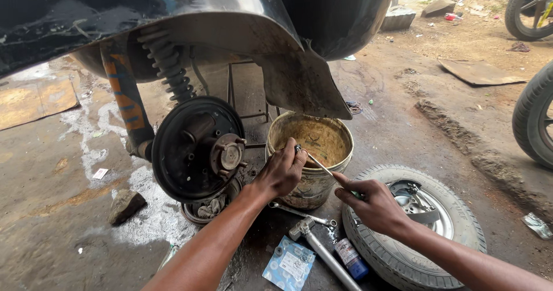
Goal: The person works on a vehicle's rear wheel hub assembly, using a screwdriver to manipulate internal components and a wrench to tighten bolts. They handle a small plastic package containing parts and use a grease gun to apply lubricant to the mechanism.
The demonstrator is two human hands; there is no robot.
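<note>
My left hand (282,171) and my right hand (374,206) grip the two ends of a thin metal rod-like tool (320,165) held over the rim of a dirty bucket (331,161). The left hand pinches the upper end; the right hand holds the lower end. To the left, a black brake drum backplate with a bare wheel hub (199,147) hangs under a dark vehicle body (173,14). A removed small wheel with tyre (403,250) lies flat under my right forearm.
A spanner (299,212), a hammer-like tool (322,248), a small bottle (350,257) and a blue packet (289,263) lie on the oily ground. A coil spring shock (168,63), a stone (125,206) and motorcycle tyres (533,112) are nearby.
</note>
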